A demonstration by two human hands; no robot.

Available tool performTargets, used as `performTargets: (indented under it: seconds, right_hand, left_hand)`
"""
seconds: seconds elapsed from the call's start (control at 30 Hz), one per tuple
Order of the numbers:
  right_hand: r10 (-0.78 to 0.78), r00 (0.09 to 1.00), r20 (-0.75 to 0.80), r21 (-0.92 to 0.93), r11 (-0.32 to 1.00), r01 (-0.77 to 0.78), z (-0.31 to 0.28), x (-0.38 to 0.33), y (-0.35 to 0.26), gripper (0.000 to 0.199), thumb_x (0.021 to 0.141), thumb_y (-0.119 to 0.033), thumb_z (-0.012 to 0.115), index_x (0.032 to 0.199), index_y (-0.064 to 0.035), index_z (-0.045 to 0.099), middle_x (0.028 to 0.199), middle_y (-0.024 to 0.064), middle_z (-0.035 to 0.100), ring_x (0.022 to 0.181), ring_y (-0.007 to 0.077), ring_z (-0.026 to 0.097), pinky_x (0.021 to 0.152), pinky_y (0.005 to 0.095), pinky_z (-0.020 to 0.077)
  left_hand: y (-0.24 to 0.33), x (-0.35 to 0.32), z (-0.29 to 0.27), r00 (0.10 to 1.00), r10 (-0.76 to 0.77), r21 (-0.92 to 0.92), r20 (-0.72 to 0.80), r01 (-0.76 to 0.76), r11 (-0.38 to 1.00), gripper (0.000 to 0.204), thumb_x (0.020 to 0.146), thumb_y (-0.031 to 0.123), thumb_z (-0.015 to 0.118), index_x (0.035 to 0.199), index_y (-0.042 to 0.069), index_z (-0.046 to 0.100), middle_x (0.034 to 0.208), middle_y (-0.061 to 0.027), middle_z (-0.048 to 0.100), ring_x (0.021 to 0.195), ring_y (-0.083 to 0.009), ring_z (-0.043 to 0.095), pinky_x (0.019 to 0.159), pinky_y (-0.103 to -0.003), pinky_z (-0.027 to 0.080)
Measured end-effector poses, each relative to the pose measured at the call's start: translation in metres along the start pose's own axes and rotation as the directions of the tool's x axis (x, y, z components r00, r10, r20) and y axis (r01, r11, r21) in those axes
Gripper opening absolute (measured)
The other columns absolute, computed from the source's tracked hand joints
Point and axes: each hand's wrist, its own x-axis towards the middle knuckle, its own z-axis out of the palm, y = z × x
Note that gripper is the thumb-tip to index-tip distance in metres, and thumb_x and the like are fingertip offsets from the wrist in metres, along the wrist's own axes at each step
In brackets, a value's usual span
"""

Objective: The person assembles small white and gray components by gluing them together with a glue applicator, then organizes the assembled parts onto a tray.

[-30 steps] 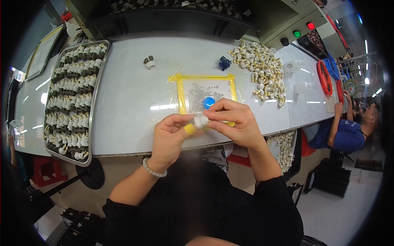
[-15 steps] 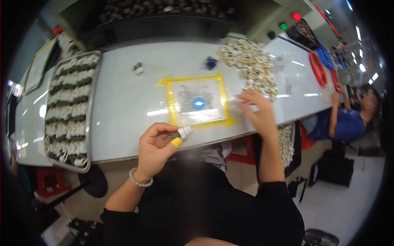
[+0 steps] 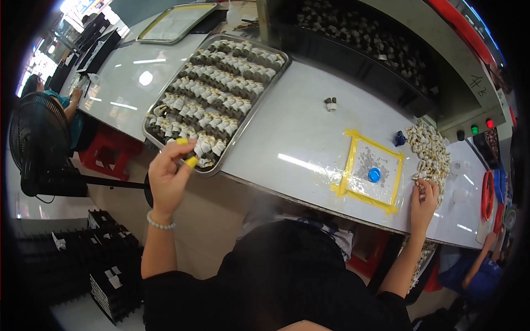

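My left hand [image 3: 168, 179], with yellow covers on its thumb and forefinger, reaches over the near corner of a metal tray [image 3: 251, 116]. Its fingertips pinch a small white part [image 3: 189, 148], partly hidden by the fingers. Rows of similar white-wrapped, dark-ended parts [image 3: 218, 94] fill the tray. On the right, my right hand [image 3: 424, 204] is at the near end of a heap of small white-and-tan parts [image 3: 428, 149], its fingers curled on a small piece [image 3: 421, 190]. Between the hands, a yellow-taped square [image 3: 372, 171] on the table carries a round blue cap [image 3: 374, 175].
One white part with dark ends [image 3: 330, 104] lies alone on the white table [image 3: 298, 132]. A dark blue lump [image 3: 399, 138] sits beside the heap. Behind stands a machine [image 3: 464, 83] with lit buttons. A black fan [image 3: 41, 138] stands left; a co-worker [image 3: 480, 276] sits right.
The view has turned left. My left hand has gone from beside the taped square to the tray with its part. My right hand has come down onto the heap.
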Motion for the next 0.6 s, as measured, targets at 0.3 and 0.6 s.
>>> performTargets:
  seconds: [0.3,0.6]
  right_hand:
    - [-0.05,0.994,-0.095,0.056,0.997,0.056,0.01,-0.003,0.001,0.019,0.084,0.0,0.057,0.102,-0.0019,0.061,0.107,0.0096,0.051,0.086,0.0181,0.054,0.062,0.0246,0.0466]
    - [-0.007,0.996,-0.088,0.058,0.998,0.012,0.009,-0.007,0.003,0.018,0.083,-0.001,0.058,0.101,-0.0018,0.06,0.107,0.0099,0.051,0.087,0.0194,0.054,0.063,0.0262,0.0458]
  left_hand:
    - [-0.047,0.082,-0.03,0.962,-0.084,0.084,0.258,0.064,0.994,0.027,0.077,-0.011,0.051,0.101,-0.004,0.06,0.107,-0.0093,0.06,0.103,-0.0141,0.056,0.089,-0.026,0.045]
    - [-0.021,0.064,-0.029,0.987,0.158,0.566,0.025,-0.144,0.811,0.042,0.071,-0.001,0.063,0.112,0.004,0.058,0.106,-0.0087,0.061,0.106,-0.0224,0.054,0.088,-0.031,0.043]
